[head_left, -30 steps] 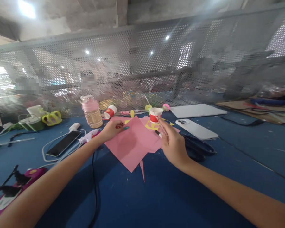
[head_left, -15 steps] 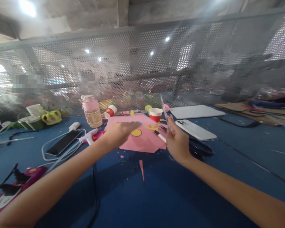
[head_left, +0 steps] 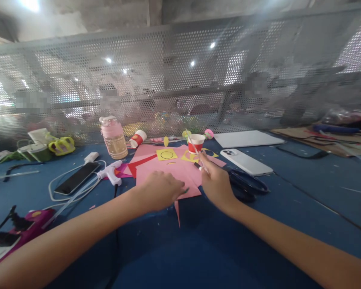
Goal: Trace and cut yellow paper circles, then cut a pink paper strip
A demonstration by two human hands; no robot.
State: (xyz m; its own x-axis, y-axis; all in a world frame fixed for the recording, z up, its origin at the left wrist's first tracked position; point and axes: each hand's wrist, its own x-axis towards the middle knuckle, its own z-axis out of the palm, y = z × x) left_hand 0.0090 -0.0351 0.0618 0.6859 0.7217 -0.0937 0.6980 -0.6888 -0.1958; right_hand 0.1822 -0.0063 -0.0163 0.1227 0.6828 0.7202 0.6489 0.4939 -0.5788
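Note:
My left hand (head_left: 162, 189) is palm down at the front edge of a pink paper sheet (head_left: 190, 173), fingers bent and pressed together on it. Most of its fingertips are hidden. Between the thumb and fingers of my right hand (head_left: 215, 180) is a slim pale pen-like stick (head_left: 195, 143), its tip pointing up and left; I cannot make out its exact kind. Close to that hand lies a white marker with a black cap (head_left: 197, 165). Behind the sheet, a yellow paper square (head_left: 166, 154) bears a drawn circle. A red and white paper cup (head_left: 195, 144) stands beyond my right hand.
Left are a pink-topped bottle (head_left: 114, 138), a white glue gun (head_left: 110, 172), a black phone (head_left: 77, 178) with cable and a purple power strip (head_left: 28, 228). Right lie a white phone (head_left: 246, 162), dark-handled scissors (head_left: 249, 182) and a white board (head_left: 249, 139). Perforated metal panel (head_left: 171, 88) behind.
My left hand has come down and toward me onto the pink paper. The top sheet has shifted, uncovering red paper and the yellow square. My right hand has moved left, tilting the stick.

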